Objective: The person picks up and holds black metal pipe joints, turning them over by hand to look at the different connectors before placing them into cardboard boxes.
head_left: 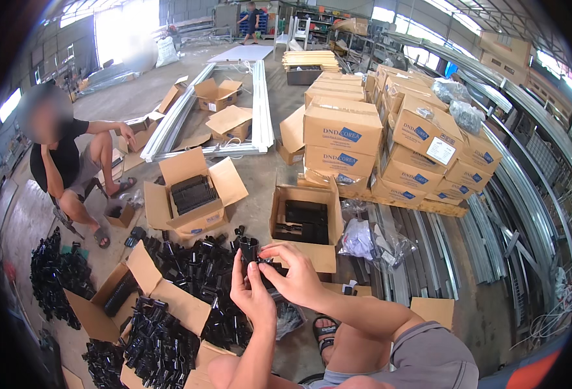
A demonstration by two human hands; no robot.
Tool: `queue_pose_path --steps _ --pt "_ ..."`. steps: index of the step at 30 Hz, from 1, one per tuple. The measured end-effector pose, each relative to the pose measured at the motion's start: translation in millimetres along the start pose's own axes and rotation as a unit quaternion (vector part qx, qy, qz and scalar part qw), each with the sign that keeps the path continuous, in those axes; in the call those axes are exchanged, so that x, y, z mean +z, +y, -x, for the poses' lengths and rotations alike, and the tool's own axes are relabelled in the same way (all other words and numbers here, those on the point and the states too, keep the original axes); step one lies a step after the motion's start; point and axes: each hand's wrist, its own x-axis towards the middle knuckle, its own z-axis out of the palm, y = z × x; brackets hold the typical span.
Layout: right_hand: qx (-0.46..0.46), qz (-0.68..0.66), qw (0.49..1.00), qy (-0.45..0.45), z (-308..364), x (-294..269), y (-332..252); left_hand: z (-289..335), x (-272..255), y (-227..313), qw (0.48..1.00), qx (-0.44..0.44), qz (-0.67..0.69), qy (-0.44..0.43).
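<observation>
In front of me I hold up a short black plastic part [249, 247], shaped like a hollow bracket. My left hand [255, 299] grips its lower end between thumb and fingers. The fingers of my right hand [297, 277] are pinched against its right side; whether they hold a separate small piece is hidden. Beyond and left of my hands lies a loose heap of similar black parts [192, 266]. Past them, an open carton [321, 258] contains black parts laid in rows.
Another open carton [198, 223] of stacked black parts stands ahead left; a tilted carton [91, 314] lies near left. A person [56, 152] sits on a low seat at left. Closed cartons [341, 123] are piled on a pallet [448, 206]. Metal profiles [493, 240] lie at right.
</observation>
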Motion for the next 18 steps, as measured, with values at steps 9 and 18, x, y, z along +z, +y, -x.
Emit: queue_pose_path --steps 9,18 --pt "0.018 -0.060 0.997 0.041 0.3 8.5 5.4 2.1 -1.9 2.2 1.000 -0.008 -0.010 -0.021" --pt "0.004 -0.057 0.997 0.042 0.6 9.1 6.5 0.5 0.6 2.2 1.000 -0.005 0.007 -0.009"
